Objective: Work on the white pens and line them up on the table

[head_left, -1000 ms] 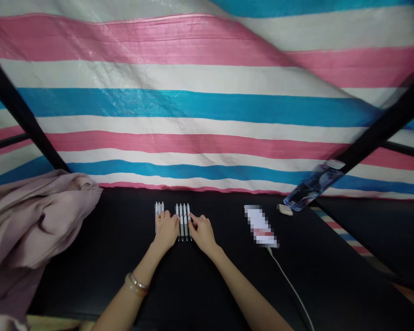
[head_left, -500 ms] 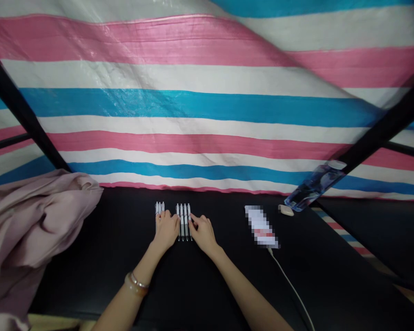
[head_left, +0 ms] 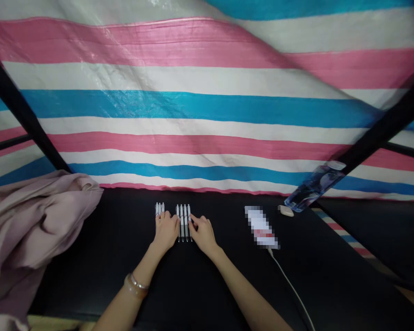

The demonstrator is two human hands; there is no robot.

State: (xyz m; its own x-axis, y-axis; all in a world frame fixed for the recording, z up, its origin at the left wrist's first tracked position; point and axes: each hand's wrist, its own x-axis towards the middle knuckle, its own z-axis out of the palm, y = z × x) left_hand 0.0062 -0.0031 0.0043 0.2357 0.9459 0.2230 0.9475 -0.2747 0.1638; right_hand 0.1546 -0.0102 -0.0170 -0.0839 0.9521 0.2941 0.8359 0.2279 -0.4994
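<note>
From my remote seat I take the four pens (head_left: pixel 186 223) as the centre of the dial. They lie parallel on the table (head_left: pixel 179 285), close together, clickers toward twelve and tips toward six, and their ends look nearly level. I judge that row lined up, or very close to it. The three pens (head_left: pixel 159 208) I can make out lie at ten, apart from it; only their upper ends show, level with each other, so I cannot tell whether that group is finished or hides more.

My left hand (head_left: pixel 165 231), at eight, covers the lower part of that group. Its fingers lie close together and bent; I cannot tell whether they grip anything. Its thumb side is right at the row's left edge. My right hand (head_left: pixel 204 233), at four, has forefinger and thumb slightly spread against the outermost pen, pinching nothing I can see. What's left, as I judge it, is letting go of both groups.

The phone (head_left: pixel 260 227) is well off at three.
</note>
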